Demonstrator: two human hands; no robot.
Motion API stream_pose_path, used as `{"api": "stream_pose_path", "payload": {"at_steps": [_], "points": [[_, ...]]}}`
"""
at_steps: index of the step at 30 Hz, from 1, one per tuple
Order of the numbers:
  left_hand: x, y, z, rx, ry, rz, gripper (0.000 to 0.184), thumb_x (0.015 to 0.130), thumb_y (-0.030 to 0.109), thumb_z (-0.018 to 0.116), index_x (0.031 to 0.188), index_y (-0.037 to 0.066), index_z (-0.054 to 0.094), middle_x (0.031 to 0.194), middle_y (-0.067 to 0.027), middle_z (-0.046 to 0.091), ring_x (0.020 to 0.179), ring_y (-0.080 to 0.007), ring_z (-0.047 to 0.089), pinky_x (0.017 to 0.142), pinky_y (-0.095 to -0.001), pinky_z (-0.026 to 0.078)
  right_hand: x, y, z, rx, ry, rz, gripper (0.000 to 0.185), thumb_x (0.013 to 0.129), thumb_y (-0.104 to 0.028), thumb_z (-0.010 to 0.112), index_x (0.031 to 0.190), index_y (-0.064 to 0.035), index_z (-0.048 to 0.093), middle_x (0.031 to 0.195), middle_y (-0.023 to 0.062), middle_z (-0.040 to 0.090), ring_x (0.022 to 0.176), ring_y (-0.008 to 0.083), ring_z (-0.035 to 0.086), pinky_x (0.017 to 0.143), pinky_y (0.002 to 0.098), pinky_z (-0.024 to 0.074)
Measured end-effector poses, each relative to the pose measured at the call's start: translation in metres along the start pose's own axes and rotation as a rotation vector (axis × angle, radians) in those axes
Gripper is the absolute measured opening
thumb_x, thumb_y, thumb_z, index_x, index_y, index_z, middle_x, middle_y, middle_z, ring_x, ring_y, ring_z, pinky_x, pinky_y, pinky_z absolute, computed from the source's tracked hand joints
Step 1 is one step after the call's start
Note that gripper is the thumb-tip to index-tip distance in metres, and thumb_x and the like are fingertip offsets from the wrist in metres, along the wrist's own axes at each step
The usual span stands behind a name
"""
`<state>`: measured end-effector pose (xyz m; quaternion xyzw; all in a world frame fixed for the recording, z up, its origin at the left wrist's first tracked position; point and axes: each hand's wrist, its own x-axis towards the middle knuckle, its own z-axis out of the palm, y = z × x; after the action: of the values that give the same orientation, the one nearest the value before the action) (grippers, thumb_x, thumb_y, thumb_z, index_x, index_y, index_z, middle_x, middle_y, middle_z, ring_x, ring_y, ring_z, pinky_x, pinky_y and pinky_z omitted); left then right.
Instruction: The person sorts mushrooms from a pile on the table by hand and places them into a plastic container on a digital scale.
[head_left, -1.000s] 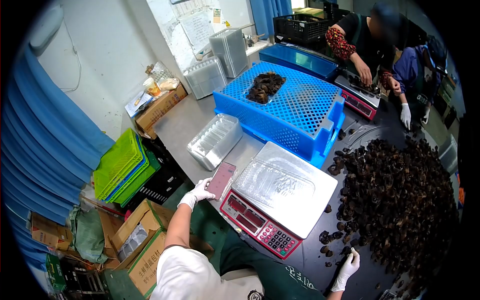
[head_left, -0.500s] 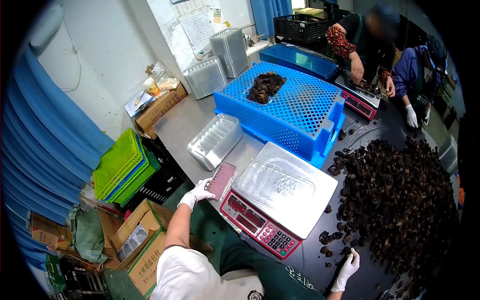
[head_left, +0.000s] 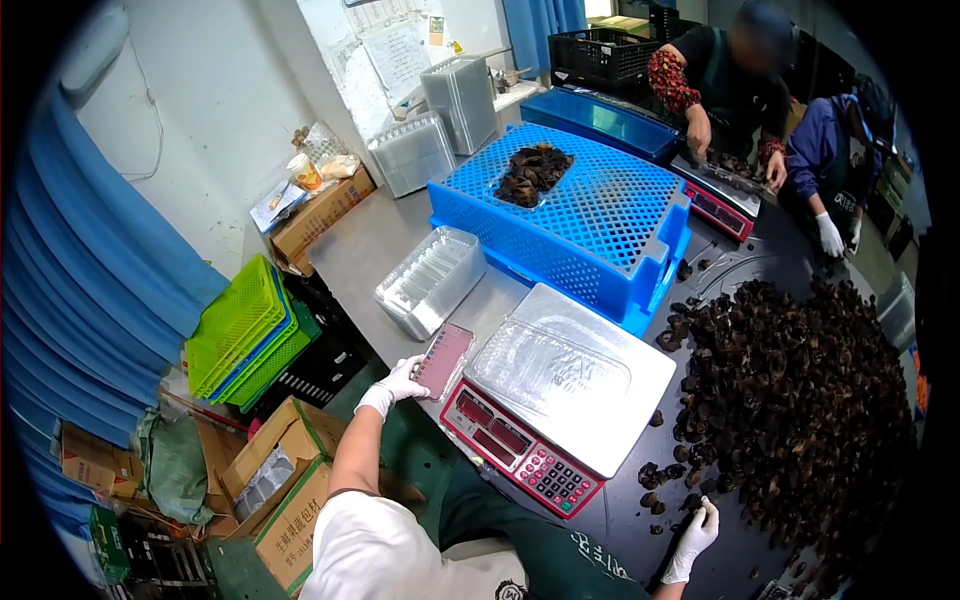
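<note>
1. A grey metal table (head_left: 360,270) carries everything listed here, its near edge running just in front of the person.
2. A broad heap of dark brown, curled, fungus-like pieces (head_left: 800,410) covers its right side, with loose pieces scattered towards the scale.
3. A blue plastic crate with a lattice top (head_left: 610,205) stands beyond the scale; a clear tray of similar dark pieces (head_left: 535,175) rests on it.
4. A red-framed electronic scale with a silver platform (head_left: 625,440) sits in front of the person; its readout is too small to read.
5. A clear, deep plastic container (head_left: 430,285) stands left of the scale.
6. A clear, shallow plastic tray or lid (head_left: 560,360) lies on the silver platform.
7. The white-gloved right hand (head_left: 697,540) is loosely curled beside the heap's near edge; whether it grips anything, I cannot tell.
8. The white-gloved left hand (head_left: 398,385) is closed on the phone's lower side.
9. The slim phone with a pinkish screen (head_left: 445,360) is between container and scale, screen towards the person. Holding it there seems the step in hand; moving it would call for a firm edge grip and clearance from both neighbours.
</note>
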<state>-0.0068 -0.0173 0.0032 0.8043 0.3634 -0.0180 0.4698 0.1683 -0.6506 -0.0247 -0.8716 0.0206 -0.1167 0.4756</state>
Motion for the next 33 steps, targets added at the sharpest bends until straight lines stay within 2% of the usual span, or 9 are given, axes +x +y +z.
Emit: {"api": "stream_pose_path", "payload": {"at_steps": [4,10,13,15,17,19,21,27,33], "points": [[-0.003,0.005,-0.001,0.008,-0.010,-0.004,0.093,0.054,0.012,0.084,0.135,0.005,0.039,0.125,-0.0135,0.040,0.109,-0.0238,0.053,0.095,-0.0340,0.046,0.000,0.001,0.000,-0.001,-0.004,0.000,0.016,0.088,-0.001,0.051,0.097,0.0043,0.063,0.095,0.0121,0.068,0.086,0.0190,0.064,0.080,0.0289,0.0487],[0.024,0.002,-0.001,-0.126,0.029,-0.245,0.050,0.085,0.032,0.064,0.124,0.003,0.052,0.109,-0.0149,0.060,0.108,-0.0231,0.054,0.093,-0.0370,0.043,0.000,-0.004,-0.001,0.003,-0.005,0.010,0.016,0.087,-0.001,0.052,0.098,0.0044,0.063,0.095,0.0121,0.069,0.086,0.0192,0.064,0.080,0.0290,0.0488],[0.037,0.023,0.004,-0.089,0.128,-0.401,0.043,0.088,0.037,0.058,0.114,0.002,0.055,0.103,-0.0085,0.063,0.096,-0.0201,0.058,0.087,-0.0327,0.044,0.000,-0.009,-0.001,-0.019,-0.007,-0.003,0.016,0.088,-0.001,0.051,0.097,0.0048,0.063,0.095,0.0120,0.068,0.086,0.0190,0.064,0.080,0.0289,0.0488],[0.049,0.015,0.008,-0.035,0.190,-0.368,0.045,0.089,0.038,0.054,0.115,0.001,0.056,0.107,-0.0102,0.064,0.094,-0.0229,0.061,0.084,-0.0342,0.045,0.000,-0.005,-0.001,-0.008,-0.011,0.018,0.016,0.088,-0.001,0.051,0.097,0.0050,0.063,0.095,0.0120,0.068,0.086,0.0191,0.064,0.080,0.0290,0.0488],[0.057,0.016,0.005,-0.332,0.060,-0.453,0.056,0.088,0.042,0.054,0.123,-0.001,0.054,0.121,-0.0139,0.059,0.109,-0.0262,0.057,0.091,-0.0411,0.043,0.001,0.000,-0.001,0.005,-0.014,0.040,0.016,0.088,-0.001,0.051,0.097,0.0052,0.063,0.096,0.0120,0.068,0.086,0.0191,0.064,0.080,0.0291,0.0488],[0.054,0.025,0.008,-0.334,0.073,-0.447,0.054,0.088,0.042,0.054,0.120,-0.001,0.057,0.117,-0.0139,0.061,0.103,-0.0264,0.060,0.088,-0.0415,0.045,0.001,0.004,-0.001,-0.002,-0.025,0.030,0.016,0.088,-0.002,0.052,0.098,0.0053,0.063,0.096,0.0119,0.068,0.086,0.0192,0.064,0.080,0.0289,0.0487],[0.053,0.029,0.012,-0.061,0.192,-0.424,0.055,0.088,0.043,0.054,0.120,-0.001,0.057,0.118,-0.0131,0.061,0.102,-0.0259,0.060,0.087,-0.0405,0.045,0.001,0.001,-0.001,-0.007,-0.015,0.016,0.016,0.088,-0.002,0.052,0.098,0.0052,0.063,0.095,0.0117,0.068,0.086,0.0191,0.064,0.080,0.0288,0.0487],[0.056,0.011,0.002,-0.353,0.011,-0.399,0.045,0.092,0.038,0.051,0.120,0.003,0.055,0.117,-0.0133,0.061,0.102,-0.0249,0.060,0.084,-0.0383,0.047,0.001,-0.007,-0.002,-0.027,-0.008,0.006,0.017,0.089,-0.002,0.051,0.099,0.0049,0.063,0.094,0.0112,0.068,0.085,0.0181,0.063,0.079,0.0282,0.0486],[0.039,-0.021,-0.009,-0.138,-0.054,-0.298,0.033,0.087,0.013,0.062,0.118,0.008,0.054,0.088,-0.0027,0.055,0.082,-0.0130,0.052,0.075,-0.0286,0.047,0.002,-0.002,-0.001,0.007,-0.010,0.008,0.017,0.089,0.000,0.051,0.098,0.0047,0.063,0.095,0.0119,0.068,0.086,0.0181,0.064,0.079,0.0280,0.0488]]}}
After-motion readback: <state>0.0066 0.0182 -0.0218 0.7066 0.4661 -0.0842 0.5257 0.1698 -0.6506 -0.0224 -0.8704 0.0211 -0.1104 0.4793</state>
